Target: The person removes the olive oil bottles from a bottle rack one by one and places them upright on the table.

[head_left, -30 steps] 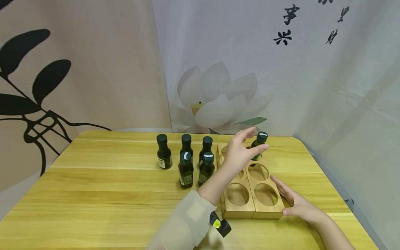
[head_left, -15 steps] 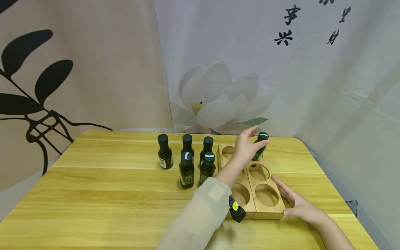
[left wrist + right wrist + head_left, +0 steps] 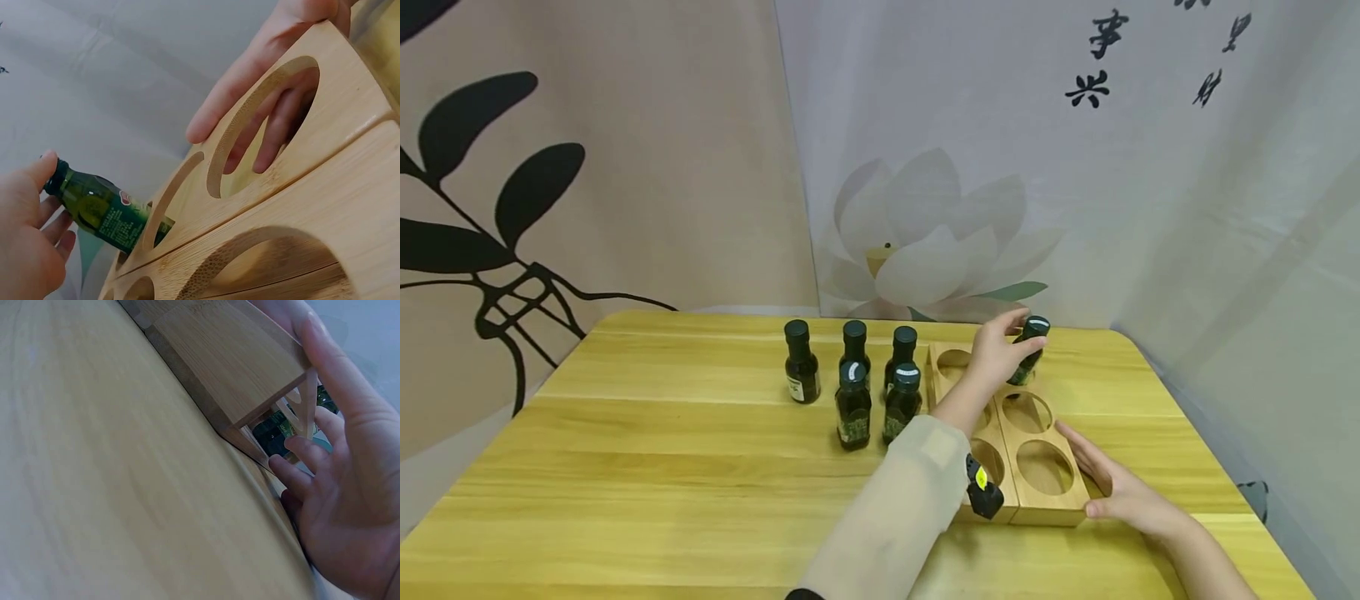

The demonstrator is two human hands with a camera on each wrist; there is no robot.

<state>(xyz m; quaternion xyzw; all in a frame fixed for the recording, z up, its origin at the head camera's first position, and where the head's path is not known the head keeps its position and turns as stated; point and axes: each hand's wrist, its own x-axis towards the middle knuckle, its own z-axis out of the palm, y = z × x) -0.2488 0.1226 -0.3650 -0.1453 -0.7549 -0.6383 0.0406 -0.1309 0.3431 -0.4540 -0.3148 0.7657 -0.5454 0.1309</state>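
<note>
A wooden bottle rack (image 3: 1022,505) with round holes, two blocks side by side, stands on the right half of the table. In its far right hole is a dark green bottle (image 3: 1024,367) with a dark cap, tilted in the left wrist view (image 3: 109,209). My left hand (image 3: 994,357) reaches across the rack and holds this bottle at the neck, thumb on the near side and fingers behind. My right hand (image 3: 1120,492) grips the rack's right side, thumb at the near corner. In the right wrist view, its fingers (image 3: 306,453) curl at the rack's open side.
Left of the rack, several similar bottles (image 3: 853,417) stand upright in two rows, the farthest left one (image 3: 802,371) in the back row. The wooden table (image 3: 662,483) ends at a printed cloth backdrop (image 3: 737,167).
My left hand has moved slightly right and closed in around the bottle's neck, its forearm swinging right over the rack. My right hand has kept its place on the rack.
</note>
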